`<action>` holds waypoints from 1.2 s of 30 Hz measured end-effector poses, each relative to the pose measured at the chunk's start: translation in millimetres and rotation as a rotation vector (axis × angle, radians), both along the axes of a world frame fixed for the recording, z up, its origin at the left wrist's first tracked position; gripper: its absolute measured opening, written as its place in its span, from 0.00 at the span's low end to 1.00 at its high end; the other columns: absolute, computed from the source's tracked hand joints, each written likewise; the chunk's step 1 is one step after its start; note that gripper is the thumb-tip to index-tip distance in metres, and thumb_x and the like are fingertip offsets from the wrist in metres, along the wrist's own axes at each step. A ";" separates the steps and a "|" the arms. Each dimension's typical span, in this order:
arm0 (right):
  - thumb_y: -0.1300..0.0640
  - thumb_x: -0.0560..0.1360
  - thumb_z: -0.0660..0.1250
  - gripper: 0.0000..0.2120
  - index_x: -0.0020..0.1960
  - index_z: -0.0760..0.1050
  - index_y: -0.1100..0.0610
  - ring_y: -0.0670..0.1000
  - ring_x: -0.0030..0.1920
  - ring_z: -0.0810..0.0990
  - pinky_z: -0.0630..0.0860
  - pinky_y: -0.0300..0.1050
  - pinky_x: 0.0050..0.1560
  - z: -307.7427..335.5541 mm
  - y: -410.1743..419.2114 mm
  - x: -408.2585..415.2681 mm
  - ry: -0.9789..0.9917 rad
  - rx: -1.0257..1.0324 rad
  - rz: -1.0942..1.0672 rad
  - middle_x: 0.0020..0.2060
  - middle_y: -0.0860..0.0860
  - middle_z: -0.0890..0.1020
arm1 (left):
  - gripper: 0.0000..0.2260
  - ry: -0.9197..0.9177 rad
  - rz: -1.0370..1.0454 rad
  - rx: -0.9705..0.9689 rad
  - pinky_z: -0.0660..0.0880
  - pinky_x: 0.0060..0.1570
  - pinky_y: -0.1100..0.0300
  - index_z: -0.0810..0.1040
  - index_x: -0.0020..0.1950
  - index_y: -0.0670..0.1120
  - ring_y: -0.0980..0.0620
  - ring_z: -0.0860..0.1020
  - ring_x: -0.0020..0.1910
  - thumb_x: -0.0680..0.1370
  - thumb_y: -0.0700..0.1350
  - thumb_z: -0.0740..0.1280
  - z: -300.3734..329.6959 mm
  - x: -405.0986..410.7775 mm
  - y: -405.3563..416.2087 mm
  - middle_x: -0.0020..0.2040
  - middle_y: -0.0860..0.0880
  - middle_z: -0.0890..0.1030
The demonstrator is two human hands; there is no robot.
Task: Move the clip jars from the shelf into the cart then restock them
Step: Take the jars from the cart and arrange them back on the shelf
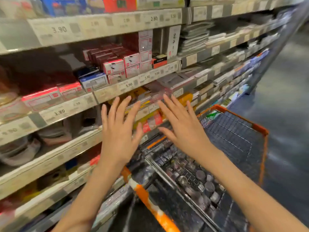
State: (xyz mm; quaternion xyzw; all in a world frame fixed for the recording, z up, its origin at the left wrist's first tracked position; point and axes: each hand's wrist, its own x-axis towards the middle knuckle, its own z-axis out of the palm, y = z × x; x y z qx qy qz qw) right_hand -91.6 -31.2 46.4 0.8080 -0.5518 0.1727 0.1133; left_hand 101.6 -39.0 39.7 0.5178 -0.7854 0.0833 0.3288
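Several small clear clip jars (199, 180) with grey lids lie in the near compartment of the wire cart (260, 129), which has an orange rim and handle. My left hand (119, 131) is raised in front of the shelf edge with its fingers spread and straight, holding nothing. My right hand (182, 127) hovers above the cart's near end, fingers also spread and empty. Both hands are in the air, apart from the jars and from the shelf. The picture is blurred.
A tall shelf unit (70, 113) with price strips fills the left and centre. It holds red-and-white staple boxes (113, 66), blue boxes (93, 81), yellow packs and stacked paper goods. The cart's far section lies right, with grey aisle floor (287, 97) beyond.
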 end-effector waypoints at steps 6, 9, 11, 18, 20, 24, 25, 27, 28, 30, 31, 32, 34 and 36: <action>0.43 0.78 0.59 0.33 0.77 0.52 0.54 0.52 0.76 0.49 0.47 0.60 0.74 -42.9 19.2 -60.9 0.020 0.126 -0.205 0.76 0.52 0.54 | 0.22 -0.066 -0.197 0.098 0.48 0.73 0.42 0.68 0.71 0.46 0.42 0.60 0.73 0.78 0.50 0.55 -34.7 -63.1 -18.5 0.70 0.44 0.69; 0.43 0.78 0.60 0.34 0.77 0.52 0.54 0.51 0.75 0.48 0.44 0.57 0.73 -62.9 19.8 -86.4 0.001 0.170 -0.304 0.76 0.51 0.54 | 0.22 -0.108 -0.300 0.133 0.50 0.71 0.41 0.69 0.70 0.46 0.42 0.61 0.71 0.76 0.50 0.56 -57.6 -96.3 -41.3 0.69 0.43 0.70; 0.41 0.77 0.55 0.33 0.76 0.53 0.55 0.51 0.74 0.50 0.47 0.58 0.71 -79.7 19.0 -100.7 0.016 0.199 -0.397 0.75 0.52 0.58 | 0.23 -0.149 -0.349 0.162 0.49 0.71 0.42 0.66 0.71 0.47 0.42 0.60 0.71 0.76 0.51 0.55 -73.7 -118.4 -54.5 0.69 0.44 0.69; 0.41 0.75 0.51 0.32 0.74 0.60 0.57 0.55 0.72 0.63 0.60 0.63 0.68 -133.1 9.1 -139.4 -0.013 0.351 -0.631 0.72 0.54 0.65 | 0.23 -0.263 -0.560 0.287 0.53 0.71 0.40 0.67 0.72 0.48 0.41 0.62 0.72 0.77 0.51 0.54 -121.6 -179.2 -99.5 0.71 0.45 0.68; 0.41 0.76 0.48 0.33 0.75 0.57 0.57 0.55 0.74 0.59 0.55 0.62 0.70 -150.6 7.7 -148.7 -0.068 0.399 -0.640 0.74 0.54 0.62 | 0.24 -0.277 -0.611 0.321 0.55 0.70 0.38 0.67 0.72 0.48 0.41 0.63 0.71 0.76 0.51 0.55 -135.0 -192.1 -108.9 0.70 0.44 0.68; 0.39 0.74 0.42 0.35 0.77 0.50 0.54 0.53 0.76 0.50 0.47 0.61 0.74 -180.3 8.0 -161.1 -0.168 0.458 -0.692 0.76 0.51 0.53 | 0.25 -0.337 -0.703 0.365 0.56 0.70 0.39 0.68 0.71 0.48 0.42 0.63 0.71 0.76 0.53 0.53 -165.9 -214.6 -121.2 0.69 0.45 0.70; 0.38 0.74 0.40 0.35 0.77 0.49 0.53 0.52 0.76 0.48 0.45 0.60 0.74 -188.8 8.4 -164.2 -0.193 0.471 -0.710 0.76 0.50 0.51 | 0.25 -0.359 -0.717 0.375 0.55 0.70 0.40 0.68 0.71 0.49 0.43 0.61 0.71 0.76 0.54 0.53 -175.0 -220.1 -122.7 0.69 0.46 0.70; 0.37 0.74 0.39 0.35 0.77 0.47 0.52 0.50 0.75 0.43 0.40 0.56 0.72 -208.1 10.5 -170.5 -0.234 0.512 -0.757 0.76 0.48 0.48 | 0.25 -0.398 -0.743 0.412 0.52 0.71 0.42 0.68 0.71 0.49 0.45 0.60 0.72 0.75 0.54 0.54 -194.5 -231.6 -123.5 0.69 0.47 0.70; 0.37 0.77 0.43 0.33 0.77 0.45 0.52 0.49 0.75 0.42 0.39 0.55 0.72 -219.7 12.2 -174.6 -0.251 0.551 -0.781 0.76 0.48 0.47 | 0.26 -0.417 -0.760 0.440 0.52 0.71 0.42 0.68 0.72 0.49 0.45 0.60 0.72 0.75 0.54 0.54 -204.4 -237.4 -123.7 0.69 0.47 0.70; 0.42 0.80 0.52 0.32 0.77 0.44 0.52 0.51 0.77 0.44 0.39 0.54 0.73 -246.0 15.5 -183.0 -0.257 0.637 -0.796 0.77 0.49 0.46 | 0.26 -0.460 -0.798 0.488 0.50 0.72 0.42 0.66 0.72 0.49 0.44 0.61 0.73 0.75 0.54 0.56 -226.6 -247.2 -124.3 0.70 0.47 0.69; 0.43 0.80 0.54 0.33 0.77 0.42 0.52 0.51 0.77 0.44 0.39 0.55 0.73 -259.1 16.3 -186.8 -0.247 0.682 -0.800 0.77 0.50 0.46 | 0.25 -0.476 -0.814 0.505 0.48 0.72 0.43 0.65 0.73 0.49 0.44 0.60 0.73 0.76 0.53 0.58 -238.9 -251.5 -124.6 0.71 0.47 0.68; 0.43 0.80 0.55 0.34 0.77 0.41 0.52 0.51 0.77 0.44 0.40 0.55 0.73 -273.5 16.5 -190.3 -0.248 0.725 -0.805 0.77 0.50 0.45 | 0.26 -0.489 -0.826 0.527 0.46 0.73 0.43 0.64 0.74 0.49 0.44 0.59 0.74 0.76 0.52 0.61 -252.3 -255.1 -125.1 0.72 0.47 0.67; 0.44 0.79 0.56 0.35 0.77 0.42 0.53 0.51 0.77 0.45 0.42 0.56 0.74 -301.6 14.9 -196.4 -0.308 0.779 -0.823 0.77 0.50 0.46 | 0.27 -0.511 -0.840 0.568 0.44 0.74 0.44 0.63 0.75 0.49 0.45 0.57 0.75 0.77 0.53 0.62 -275.3 -261.6 -124.2 0.74 0.47 0.65; 0.45 0.79 0.57 0.35 0.77 0.43 0.54 0.52 0.77 0.45 0.45 0.59 0.75 -329.8 13.4 -200.5 -0.348 0.814 -0.833 0.77 0.51 0.47 | 0.29 -0.559 -0.826 0.593 0.39 0.73 0.47 0.57 0.77 0.50 0.48 0.52 0.76 0.77 0.55 0.57 -296.1 -267.8 -122.5 0.76 0.50 0.59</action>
